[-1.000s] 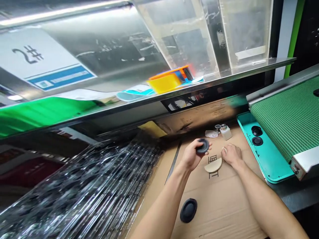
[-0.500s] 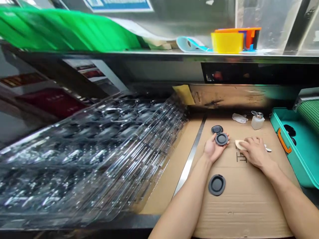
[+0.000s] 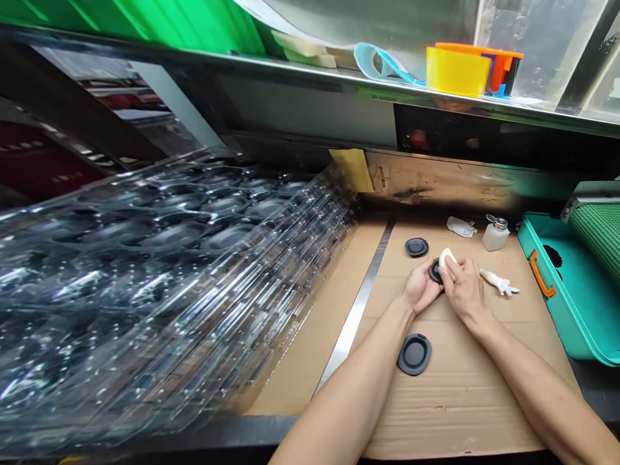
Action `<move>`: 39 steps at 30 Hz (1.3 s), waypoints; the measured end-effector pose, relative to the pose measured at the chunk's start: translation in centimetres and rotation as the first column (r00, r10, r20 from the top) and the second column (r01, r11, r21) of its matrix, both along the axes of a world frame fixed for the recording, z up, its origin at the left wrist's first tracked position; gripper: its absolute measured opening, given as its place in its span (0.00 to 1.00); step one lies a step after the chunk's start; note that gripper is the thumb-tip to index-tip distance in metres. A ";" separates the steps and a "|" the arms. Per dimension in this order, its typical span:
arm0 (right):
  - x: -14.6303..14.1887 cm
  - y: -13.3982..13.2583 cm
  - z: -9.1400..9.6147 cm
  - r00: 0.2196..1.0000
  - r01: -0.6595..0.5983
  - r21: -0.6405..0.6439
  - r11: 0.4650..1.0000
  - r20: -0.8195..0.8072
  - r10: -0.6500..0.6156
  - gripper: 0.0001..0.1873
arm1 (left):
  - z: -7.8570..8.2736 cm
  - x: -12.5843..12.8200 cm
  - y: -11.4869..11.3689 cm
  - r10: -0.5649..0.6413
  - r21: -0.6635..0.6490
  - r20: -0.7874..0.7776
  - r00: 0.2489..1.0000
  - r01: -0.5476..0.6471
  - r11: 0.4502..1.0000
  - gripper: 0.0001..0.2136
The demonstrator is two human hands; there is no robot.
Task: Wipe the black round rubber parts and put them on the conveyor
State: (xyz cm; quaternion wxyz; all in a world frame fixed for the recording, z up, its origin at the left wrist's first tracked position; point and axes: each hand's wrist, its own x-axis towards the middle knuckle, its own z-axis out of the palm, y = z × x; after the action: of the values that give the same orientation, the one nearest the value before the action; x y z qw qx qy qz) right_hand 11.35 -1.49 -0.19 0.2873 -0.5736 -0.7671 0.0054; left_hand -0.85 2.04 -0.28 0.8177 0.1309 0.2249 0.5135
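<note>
My left hand (image 3: 420, 289) grips a small round black cap (image 3: 434, 271) over the cardboard sheet (image 3: 460, 387). My right hand (image 3: 462, 287) pinches a cream-coloured pad (image 3: 445, 258) and presses it onto that cap. The two hands touch. A second black round cap (image 3: 416, 246) lies just beyond them, and a third (image 3: 414, 354) lies nearer me, beside my left forearm.
A stack of clear plastic blister trays (image 3: 145, 271) fills the left. A small white bottle (image 3: 495, 235), a crumpled wipe (image 3: 460, 227) and a white twisted scrap (image 3: 498, 281) lie at the back right. A teal tray (image 3: 557, 303) stands at right; a shelf with a yellow tub (image 3: 458, 71) runs overhead.
My right hand lifted the cream pad off the cardboard and brought it onto the cap in my left hand. The view has swung left and down.
</note>
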 end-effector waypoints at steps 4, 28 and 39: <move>0.0 0.0 0.4 0.995 -0.055 -0.022 0.998 0.076 0.057 0.23 | -0.1 0.2 0.1 0.021 0.015 -0.017 1.000 -0.021 1.000 0.19; 3.3 0.9 1.1 0.983 -0.176 -0.216 0.960 0.011 0.182 0.24 | -0.7 0.8 -0.3 0.091 0.086 -0.193 0.977 -0.076 0.993 0.15; 3.7 1.1 3.1 0.964 0.015 -0.226 0.974 0.262 0.046 0.29 | -1.1 1.4 0.0 0.068 0.070 -0.150 0.986 -0.058 0.996 0.14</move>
State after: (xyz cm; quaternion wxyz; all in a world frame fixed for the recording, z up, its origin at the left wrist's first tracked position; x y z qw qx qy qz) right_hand 15.04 -0.43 2.89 0.1149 -0.5919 -0.7976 0.0180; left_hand 0.54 2.02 -1.35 0.7770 0.1892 0.2735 0.5345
